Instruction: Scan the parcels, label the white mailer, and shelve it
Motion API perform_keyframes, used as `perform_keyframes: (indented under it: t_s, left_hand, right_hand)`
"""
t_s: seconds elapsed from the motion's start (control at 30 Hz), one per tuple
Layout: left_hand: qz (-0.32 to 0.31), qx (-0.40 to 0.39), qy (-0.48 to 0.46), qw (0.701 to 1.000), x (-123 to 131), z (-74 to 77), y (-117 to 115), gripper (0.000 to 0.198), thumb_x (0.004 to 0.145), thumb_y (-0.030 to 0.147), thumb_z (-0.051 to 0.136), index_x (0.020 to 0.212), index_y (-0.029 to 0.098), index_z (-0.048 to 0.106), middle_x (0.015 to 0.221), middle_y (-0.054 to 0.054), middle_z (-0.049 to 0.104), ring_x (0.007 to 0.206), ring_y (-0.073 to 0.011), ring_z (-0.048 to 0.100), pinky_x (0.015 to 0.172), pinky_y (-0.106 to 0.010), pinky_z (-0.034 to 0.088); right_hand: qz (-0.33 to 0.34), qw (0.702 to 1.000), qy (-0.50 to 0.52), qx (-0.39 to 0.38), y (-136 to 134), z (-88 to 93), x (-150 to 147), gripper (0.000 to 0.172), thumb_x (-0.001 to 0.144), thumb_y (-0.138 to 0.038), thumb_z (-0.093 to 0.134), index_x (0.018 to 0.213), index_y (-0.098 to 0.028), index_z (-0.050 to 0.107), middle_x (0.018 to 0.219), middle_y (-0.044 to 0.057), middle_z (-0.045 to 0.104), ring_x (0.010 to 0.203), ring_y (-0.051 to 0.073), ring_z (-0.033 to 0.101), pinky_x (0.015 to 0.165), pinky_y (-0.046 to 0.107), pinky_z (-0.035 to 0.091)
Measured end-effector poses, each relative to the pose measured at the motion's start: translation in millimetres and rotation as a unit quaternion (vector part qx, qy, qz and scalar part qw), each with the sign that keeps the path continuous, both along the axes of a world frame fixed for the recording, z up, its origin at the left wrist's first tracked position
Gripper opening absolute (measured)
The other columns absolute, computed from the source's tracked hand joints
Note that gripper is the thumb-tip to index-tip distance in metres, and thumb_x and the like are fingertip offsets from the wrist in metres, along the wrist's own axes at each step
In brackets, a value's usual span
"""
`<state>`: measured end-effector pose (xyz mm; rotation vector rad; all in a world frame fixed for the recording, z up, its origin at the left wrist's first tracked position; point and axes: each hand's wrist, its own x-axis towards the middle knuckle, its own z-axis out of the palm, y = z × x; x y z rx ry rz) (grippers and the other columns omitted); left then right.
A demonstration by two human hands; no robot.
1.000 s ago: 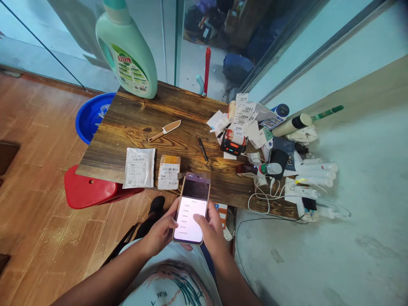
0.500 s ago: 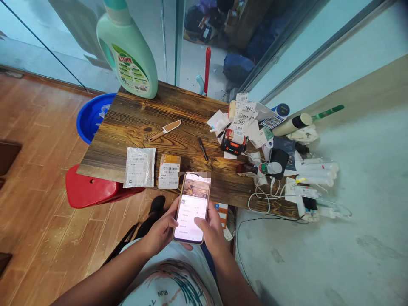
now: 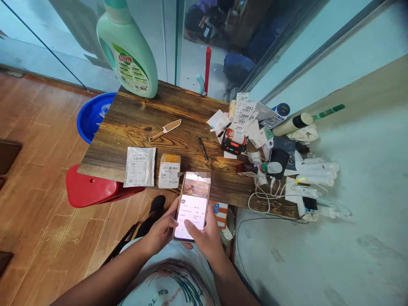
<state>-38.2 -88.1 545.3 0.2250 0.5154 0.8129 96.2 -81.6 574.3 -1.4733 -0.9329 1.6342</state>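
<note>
A smartphone (image 3: 192, 208) with its screen lit is held upright between both my hands, at the near edge of the wooden table (image 3: 127, 123). My left hand (image 3: 163, 227) is wrapped round its left side, thumb at the screen's edge. Fingers of my right hand (image 3: 207, 233) grip the right side, and that thumb reaches over the lower screen. Just beyond the phone lie a small brown-and-white labelled parcel (image 3: 169, 172) and a grey plastic mailer (image 3: 139, 167). A black pen (image 3: 203, 148) and a knife (image 3: 165, 130) with a brown blade cover rest farther back.
A label printer (image 3: 234, 142) sits among printed number slips (image 3: 245, 114). A detergent bottle (image 3: 130, 55) stands at the back left. White cables (image 3: 267, 197) and a small bottle (image 3: 270, 168) lie at right. A red stool (image 3: 91, 187) and blue basin (image 3: 87, 119) are at left.
My right thumb has moved left and slightly down across the phone screen, and the text shown there differs. My left hand and the table items have stayed in place.
</note>
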Motion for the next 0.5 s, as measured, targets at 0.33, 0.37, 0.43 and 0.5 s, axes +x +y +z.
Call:
perform_keyframes:
  t_s: [0.33,0.37,0.43,0.5]
  left_hand:
    - [0.008,0.031,-0.031,0.999,7,-1.0,1,0.087,0.064,0.014,0.042,0.146,0.034,0.02,0.137,-0.007,0.048,0.094,-0.0277,0.063,0.046,-0.021,0.051]
    - [0.009,0.032,-0.032,0.999,7,-0.8,1,0.088,0.063,0.013,0.042,0.146,0.034,0.02,0.137,-0.007,0.048,0.094,-0.0277,0.063,0.046,-0.02,0.05]
    - [0.012,0.031,-0.027,0.999,8,-0.4,1,0.089,0.062,0.012,0.042,0.146,0.034,0.021,0.137,-0.006,0.048,0.094,-0.0276,0.063,0.046,-0.021,0.051]
    - [0.014,0.029,-0.027,0.999,8,-0.1,0,0.089,0.061,0.011,0.041,0.145,0.035,0.023,0.137,-0.005,0.048,0.094,-0.0274,0.063,0.047,-0.022,0.052]
  right_hand:
    - [-0.028,0.996,0.056,-0.056,-8,-9.4,11,0.052,0.071,-0.029,0.065,0.12,-0.022,0.049,0.09,0.003,0.072,0.075,0.02,0.066,0.064,0.029,0.054]
    - [-0.029,0.996,0.059,-0.062,-7,-7.4,11,0.055,0.07,-0.029,0.065,0.122,-0.023,0.048,0.089,0.003,0.072,0.074,0.02,0.066,0.063,0.029,0.054]
    - [-0.045,0.995,0.063,-0.07,-5,-4.1,11,0.06,0.067,-0.028,0.064,0.124,-0.023,0.047,0.091,0.003,0.072,0.076,0.021,0.067,0.064,0.03,0.055]
    - [-0.058,0.993,0.073,-0.077,-4,-3.1,10,0.063,0.064,-0.026,0.063,0.125,-0.023,0.047,0.097,0.004,0.072,0.086,0.023,0.067,0.072,0.033,0.055]
